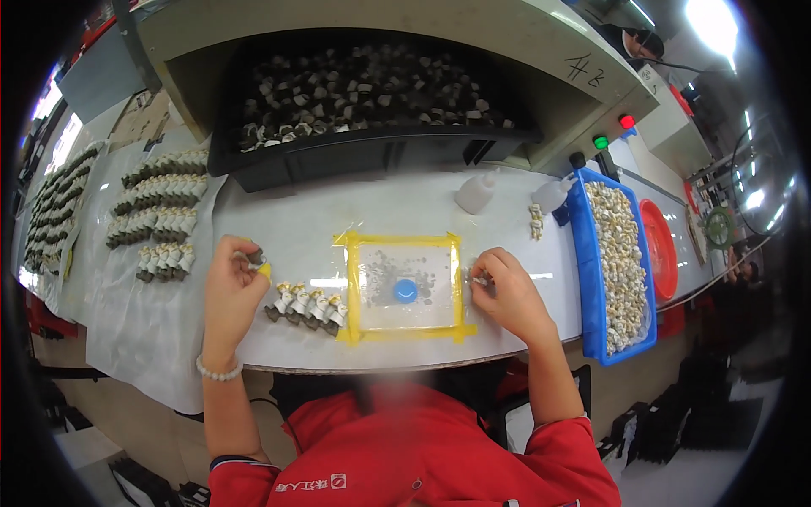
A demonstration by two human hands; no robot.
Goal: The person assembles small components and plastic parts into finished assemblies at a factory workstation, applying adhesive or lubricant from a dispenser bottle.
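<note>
My left hand [234, 287] is closed in a pinch on a small grey-and-white piece [254, 257]; something yellow [265, 270] shows at the thumb tip. To its right, a short row of small white figurines with gold tops and dark bases [307, 308] lies on the table. A yellow-taped square [353, 287] sits in the middle, speckled with grey spots around a round blue cap-like thing [405, 291]. Just right of the square, my right hand [511, 291] has its fingers pinched together on something small and dark, mostly hidden.
A black bin [355, 160] full of grey-and-white pieces stands behind. Two white bottles [475, 194] and a loose figurine [536, 221] are near the blue tray [595, 313] of white-and-gold pieces. Rows of figurines [156, 221] cover sheets at left. A red basin [659, 249] lies beyond the tray.
</note>
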